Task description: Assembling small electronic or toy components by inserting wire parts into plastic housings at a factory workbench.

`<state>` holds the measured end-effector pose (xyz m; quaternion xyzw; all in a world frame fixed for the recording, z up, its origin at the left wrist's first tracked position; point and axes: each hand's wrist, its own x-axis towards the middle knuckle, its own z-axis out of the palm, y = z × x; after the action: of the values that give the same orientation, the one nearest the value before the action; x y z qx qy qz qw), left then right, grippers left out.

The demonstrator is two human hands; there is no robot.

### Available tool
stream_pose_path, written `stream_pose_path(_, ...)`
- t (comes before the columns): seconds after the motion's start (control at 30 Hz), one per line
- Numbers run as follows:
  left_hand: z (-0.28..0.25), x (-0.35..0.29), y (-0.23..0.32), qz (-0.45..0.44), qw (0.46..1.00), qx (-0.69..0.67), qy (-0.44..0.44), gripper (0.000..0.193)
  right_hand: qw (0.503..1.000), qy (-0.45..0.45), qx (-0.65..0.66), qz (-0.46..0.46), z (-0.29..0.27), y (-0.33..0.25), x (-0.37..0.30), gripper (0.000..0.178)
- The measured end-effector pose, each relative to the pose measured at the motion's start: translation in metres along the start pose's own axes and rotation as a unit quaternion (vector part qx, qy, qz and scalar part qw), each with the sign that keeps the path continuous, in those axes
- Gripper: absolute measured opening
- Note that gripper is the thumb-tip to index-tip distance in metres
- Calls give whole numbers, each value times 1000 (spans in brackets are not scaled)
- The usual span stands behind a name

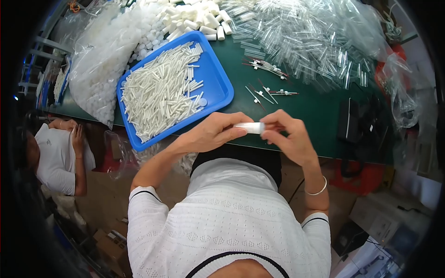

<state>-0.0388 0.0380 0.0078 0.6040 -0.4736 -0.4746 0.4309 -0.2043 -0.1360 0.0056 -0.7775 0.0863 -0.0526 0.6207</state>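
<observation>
Above the table's near edge, my left hand (218, 131) pinches a short white cylinder (251, 128) between thumb and fingers. Its right end looks translucent, like a cap. The thumb and fingers of my right hand (288, 134) close on that end, slightly blurred, with part of it hidden behind them. Left of my hands stands a blue tray (224, 90) heaped with thin white sticks (160, 88); a small translucent disc (202, 102) lies in it. Beyond my hands, several thin parts with red and white ends (264, 95) are scattered on the green table (222, 51).
A pile of clear tubes (301, 37) covers the back right. White cylinders (197, 18) are heaped behind the tray. A clear bag of white caps (99, 60) lies at the left. A black box (348, 119) sits at the right. Another person (60, 160) sits at far left.
</observation>
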Motion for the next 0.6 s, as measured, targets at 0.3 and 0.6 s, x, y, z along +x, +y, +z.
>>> stream_pose_path(0.3,21,-2,-19,82,980,135,118,20,982,-10,155,106,17,3,8,12)
stream_pose_path(0.6,27,-4,-10,25,985,95,142,17,978,93,182,-34,38,29,-3,19)
